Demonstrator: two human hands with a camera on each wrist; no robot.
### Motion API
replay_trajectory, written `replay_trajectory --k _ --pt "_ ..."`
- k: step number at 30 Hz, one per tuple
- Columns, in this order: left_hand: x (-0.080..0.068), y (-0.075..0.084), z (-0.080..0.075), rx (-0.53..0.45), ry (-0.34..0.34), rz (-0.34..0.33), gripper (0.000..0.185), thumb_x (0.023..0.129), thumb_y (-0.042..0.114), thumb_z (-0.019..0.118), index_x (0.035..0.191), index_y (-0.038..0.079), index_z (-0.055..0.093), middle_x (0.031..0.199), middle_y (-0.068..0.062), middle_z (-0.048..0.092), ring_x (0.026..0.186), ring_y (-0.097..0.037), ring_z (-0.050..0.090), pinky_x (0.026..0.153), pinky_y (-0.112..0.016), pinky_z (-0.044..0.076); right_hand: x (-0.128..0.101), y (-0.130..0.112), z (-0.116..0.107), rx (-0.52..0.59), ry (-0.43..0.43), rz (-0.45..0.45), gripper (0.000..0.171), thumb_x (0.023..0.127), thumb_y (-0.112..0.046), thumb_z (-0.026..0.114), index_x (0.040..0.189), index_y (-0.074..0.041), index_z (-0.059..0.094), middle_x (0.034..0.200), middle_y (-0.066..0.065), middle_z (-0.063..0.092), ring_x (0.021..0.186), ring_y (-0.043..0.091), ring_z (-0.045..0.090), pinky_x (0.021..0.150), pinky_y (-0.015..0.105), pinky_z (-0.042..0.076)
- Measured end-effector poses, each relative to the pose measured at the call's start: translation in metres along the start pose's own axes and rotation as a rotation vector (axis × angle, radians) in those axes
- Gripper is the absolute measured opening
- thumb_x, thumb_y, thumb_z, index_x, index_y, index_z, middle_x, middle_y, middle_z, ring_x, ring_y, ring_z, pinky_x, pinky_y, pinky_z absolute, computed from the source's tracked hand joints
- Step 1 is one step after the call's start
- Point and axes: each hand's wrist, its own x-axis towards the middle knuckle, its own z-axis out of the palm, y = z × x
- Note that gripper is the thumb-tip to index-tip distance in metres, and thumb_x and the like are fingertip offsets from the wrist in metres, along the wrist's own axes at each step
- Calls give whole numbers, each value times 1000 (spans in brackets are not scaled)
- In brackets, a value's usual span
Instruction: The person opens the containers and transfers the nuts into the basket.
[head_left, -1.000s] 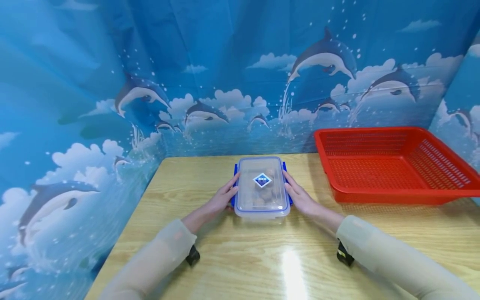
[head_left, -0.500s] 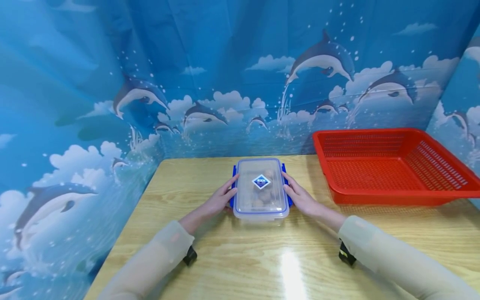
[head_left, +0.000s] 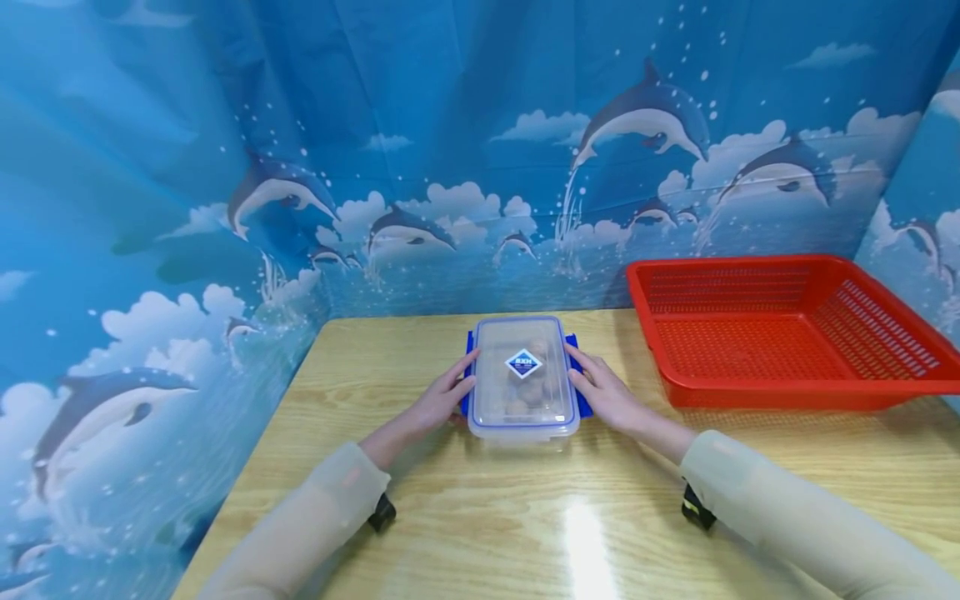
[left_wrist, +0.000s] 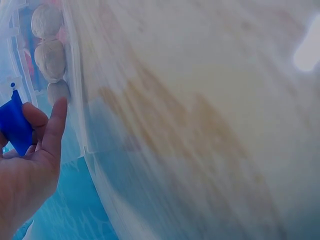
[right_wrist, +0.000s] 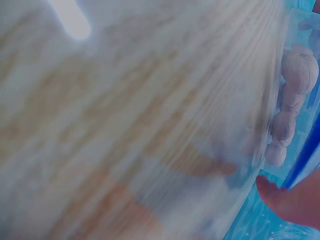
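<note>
A clear rectangular plastic container [head_left: 523, 377] with a blue-edged lid and a diamond label sits on a wooden table [head_left: 525, 533], just left of a red basket [head_left: 787, 329]. Round brownish walnuts [left_wrist: 49, 57] show through its wall. The left hand [head_left: 438, 400] and the right hand [head_left: 607, 398] rest against opposite sides, fingers on the blue side clips. The left wrist view shows that hand's fingers curled round a blue clip [left_wrist: 15, 125]. The right wrist view is blurred, showing only a fingertip beside the container.
</note>
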Motion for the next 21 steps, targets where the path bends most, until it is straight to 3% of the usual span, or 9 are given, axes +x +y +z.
replay_trajectory --k 4,11,18,21 --pt "1 -1 -1 8 -6 2 52 107 28 39 156 32 21 142 -20 45 84 -24 63 66 -38 52 0 1 -1 -36 13 -4 52 105 -24 42 151 -1 30 151 33 21 137 51 20 108 64 15" --pt "1 -2 -1 15 -6 -2 52 106 30 39 155 35 21 146 -17 42 85 -24 62 67 -36 51 0 3 3 22 37 -45 49 105 -16 44 150 1 31 138 29 43 120 42 47 101 56 35" --pt "0 0 -2 1 -29 2 51 106 31 38 155 37 21 152 -15 34 93 -26 63 73 -39 52 1 0 8 93 76 -51 47 104 -11 44 147 6 33 133 28 49 118 41 50 99 52 39" --pt "-1 0 -3 41 -39 31 51 107 31 36 155 35 20 157 -13 26 109 -32 59 79 -42 52 1 -1 9 107 88 -57 47 103 -9 45 146 7 33 131 29 50 118 41 49 100 52 39"
